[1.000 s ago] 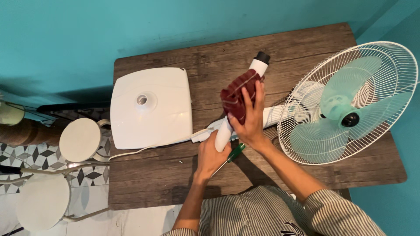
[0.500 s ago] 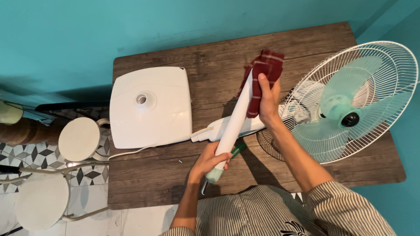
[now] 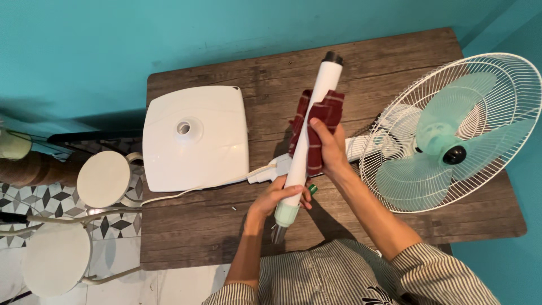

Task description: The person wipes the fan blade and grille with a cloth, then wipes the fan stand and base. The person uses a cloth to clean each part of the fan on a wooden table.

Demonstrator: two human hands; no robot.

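1. Left hand (image 3: 276, 197) grip wraps low end of white pole (image 3: 309, 131), held tilted above counter (image 3: 197, 231).
2. Right hand (image 3: 327, 148) grip presses red cloth (image 3: 316, 127) around pole's middle.
3. Fan (image 3: 451, 133) lies right, base (image 3: 195, 138) left.

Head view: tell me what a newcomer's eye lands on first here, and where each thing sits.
At the centre, the left hand holds the lower end of a white pole while the right hand presses a dark red cloth around its middle. To the right, a white-caged fan head with pale green blades lies on the wooden table. To the left sits the square white fan base.
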